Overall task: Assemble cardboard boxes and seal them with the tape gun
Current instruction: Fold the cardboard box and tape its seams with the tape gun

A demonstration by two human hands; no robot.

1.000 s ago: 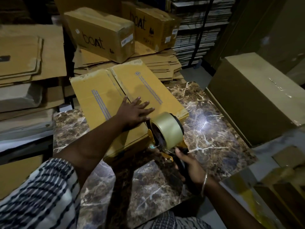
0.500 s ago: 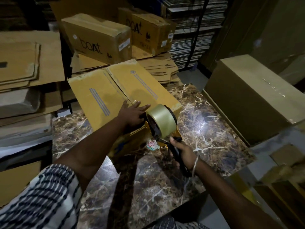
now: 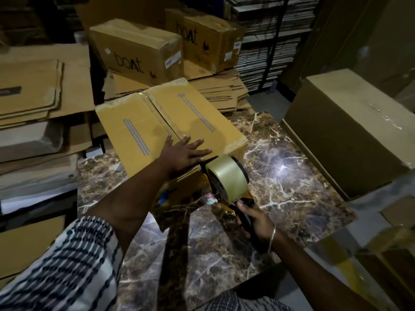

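My left hand (image 3: 184,153) presses flat, fingers straight, on the box (image 3: 157,122); just right of it, my right hand (image 3: 256,221) grips the tape gun (image 3: 226,180) handle.

Dim, wide-angle-warped view; glare on marble tabletop (image 3: 283,167).

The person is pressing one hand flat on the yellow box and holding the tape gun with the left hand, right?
Not quite. The head view shows the right hand gripping the tape gun by its handle. It is the left hand that presses flat on the yellow box, fingers spread. The rest is right.
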